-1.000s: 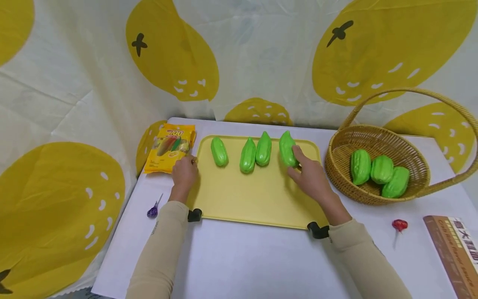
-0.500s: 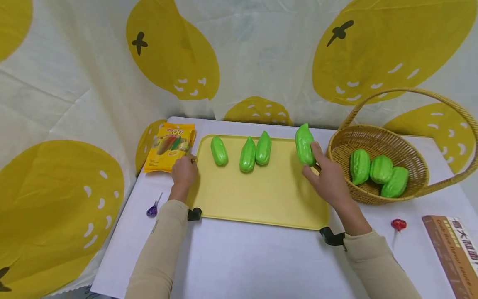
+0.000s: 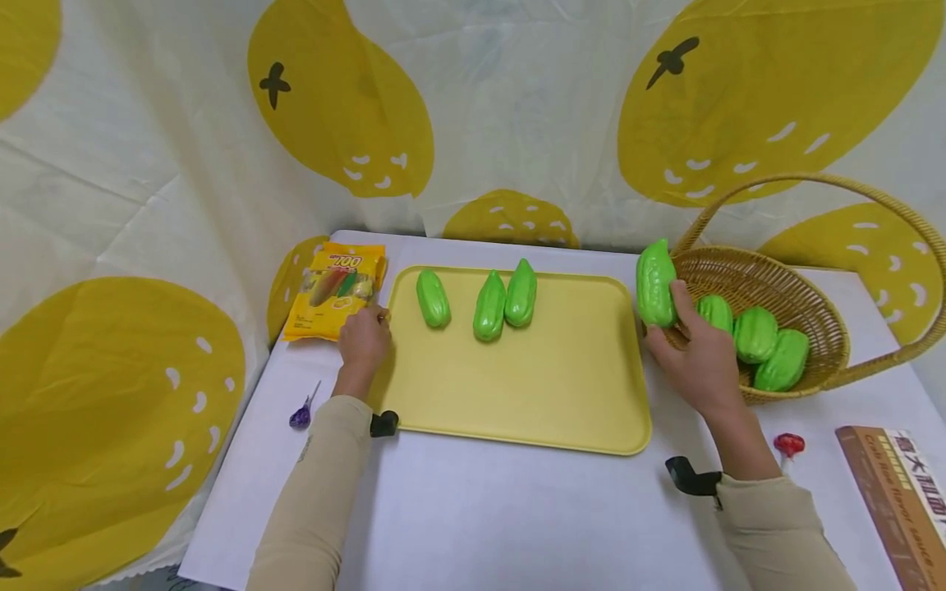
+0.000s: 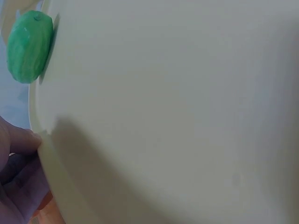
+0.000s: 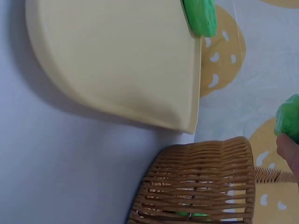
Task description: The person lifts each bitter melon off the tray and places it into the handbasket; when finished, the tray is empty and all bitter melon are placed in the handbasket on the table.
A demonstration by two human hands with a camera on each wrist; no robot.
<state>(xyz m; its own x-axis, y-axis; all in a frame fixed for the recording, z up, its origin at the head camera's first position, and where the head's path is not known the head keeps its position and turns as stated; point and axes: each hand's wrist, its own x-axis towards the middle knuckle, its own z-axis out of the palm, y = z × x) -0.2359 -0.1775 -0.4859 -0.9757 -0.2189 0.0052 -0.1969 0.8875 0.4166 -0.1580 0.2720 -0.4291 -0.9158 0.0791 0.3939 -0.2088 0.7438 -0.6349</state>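
My right hand (image 3: 698,365) holds a glossy green ridged gourd (image 3: 655,283) upright between thumb and fingers, at the left rim of the wicker basket (image 3: 783,267). In the right wrist view only part of this gourd (image 5: 288,119) shows, at the right edge. My left hand (image 3: 365,341) pinches the left rim of the yellow tray (image 3: 517,390); in the left wrist view the thumb (image 4: 25,140) lies on top of the rim. Along the tray's far side lie a single gourd (image 3: 433,299) and two side by side (image 3: 490,306). Several similar gourds (image 3: 755,335) sit in the basket.
A yellow candy bag (image 3: 336,291) lies left of the tray, with a purple lollipop (image 3: 301,416) below it. At the right are a red lollipop (image 3: 789,445) and a brown packet (image 3: 890,501). The basket's tall handle (image 3: 879,193) arches over it. A lemon-print cloth hangs behind.
My right hand has carried the gourd up from the tray and rightward to the basket's rim. My left hand stays at the tray's left edge.
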